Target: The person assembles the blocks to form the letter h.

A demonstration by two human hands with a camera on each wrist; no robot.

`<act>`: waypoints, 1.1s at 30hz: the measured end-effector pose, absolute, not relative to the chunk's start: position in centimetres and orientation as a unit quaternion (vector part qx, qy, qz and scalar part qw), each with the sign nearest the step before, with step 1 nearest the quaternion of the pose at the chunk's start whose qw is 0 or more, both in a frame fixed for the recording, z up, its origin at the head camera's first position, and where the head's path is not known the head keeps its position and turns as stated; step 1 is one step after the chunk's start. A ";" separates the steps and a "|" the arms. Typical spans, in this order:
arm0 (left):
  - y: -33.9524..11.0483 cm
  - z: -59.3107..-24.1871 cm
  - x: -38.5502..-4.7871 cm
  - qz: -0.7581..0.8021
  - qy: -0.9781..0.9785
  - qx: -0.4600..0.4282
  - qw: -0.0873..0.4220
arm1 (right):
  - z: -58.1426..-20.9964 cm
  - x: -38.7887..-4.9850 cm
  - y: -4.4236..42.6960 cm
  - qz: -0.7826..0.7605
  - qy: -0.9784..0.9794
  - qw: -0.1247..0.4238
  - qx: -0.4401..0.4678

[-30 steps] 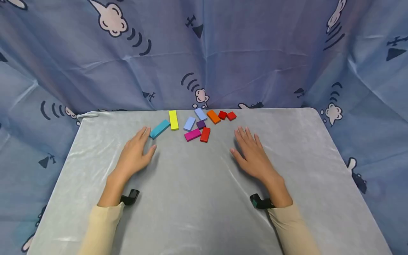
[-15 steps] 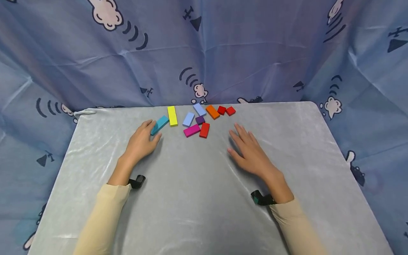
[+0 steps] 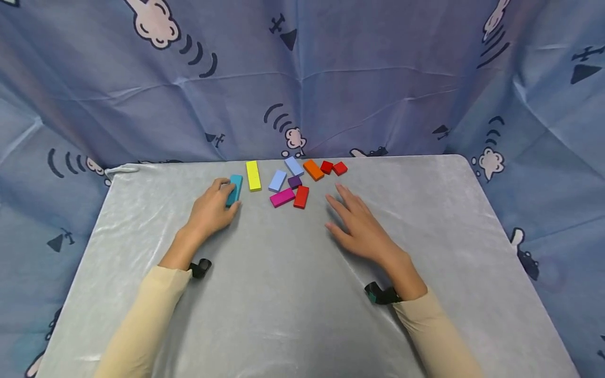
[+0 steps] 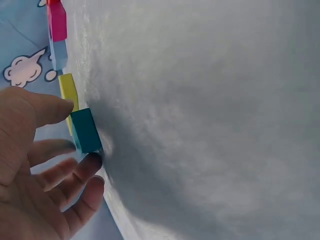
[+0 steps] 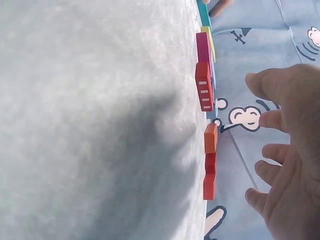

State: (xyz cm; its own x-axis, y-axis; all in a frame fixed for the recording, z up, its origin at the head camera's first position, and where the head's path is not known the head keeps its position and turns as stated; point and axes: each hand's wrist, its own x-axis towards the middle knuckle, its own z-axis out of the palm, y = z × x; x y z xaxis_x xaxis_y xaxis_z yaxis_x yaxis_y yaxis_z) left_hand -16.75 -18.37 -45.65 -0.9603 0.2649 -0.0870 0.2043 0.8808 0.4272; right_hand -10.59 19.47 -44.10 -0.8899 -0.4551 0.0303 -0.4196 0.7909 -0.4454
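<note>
My left hand (image 3: 210,212) holds a teal block (image 3: 236,188) at the left end of a group of coloured blocks. In the left wrist view, the thumb is at one edge of the teal block (image 4: 86,131) and fingertips are at the opposite edge. A yellow block (image 3: 253,176) stands just right of it. My right hand (image 3: 361,231) hovers over the table with loosely spread fingers and nothing in its grasp. Nearest to it are a red block (image 3: 301,197) and two small red blocks (image 3: 340,168).
Between the hands lie a magenta block (image 3: 282,198), a purple block (image 3: 294,182), two light blue blocks (image 3: 277,180) and an orange block (image 3: 313,169). They sit near the far edge of the grey-covered table (image 3: 283,294). A blue patterned curtain (image 3: 359,94) hangs behind.
My left hand has moved forward and right onto the teal block. That block has turned to point more away from me. The right hand has shifted slightly left.
</note>
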 end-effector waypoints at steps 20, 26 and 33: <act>-19.8 -44.3 -19.3 0.168 0.952 0.184 0.178 | -42.4 -12.7 17.0 -0.205 0.939 0.083 -0.264; -19.6 -44.2 -19.8 0.150 0.954 0.205 0.161 | -41.9 -14.7 15.6 -0.214 0.930 0.097 -0.284; -20.3 -44.1 -18.8 0.164 0.958 0.187 0.142 | -42.4 -16.7 13.3 -0.217 0.923 0.111 -0.297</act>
State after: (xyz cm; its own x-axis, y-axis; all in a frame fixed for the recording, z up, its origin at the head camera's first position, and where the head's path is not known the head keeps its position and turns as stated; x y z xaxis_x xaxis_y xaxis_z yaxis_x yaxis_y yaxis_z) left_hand -18.84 -20.30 -44.14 -0.8892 0.4057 -0.2113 0.3122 0.8759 0.3678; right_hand -16.70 13.31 -42.37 -0.7993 -0.5962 -0.0754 -0.5001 0.7295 -0.4666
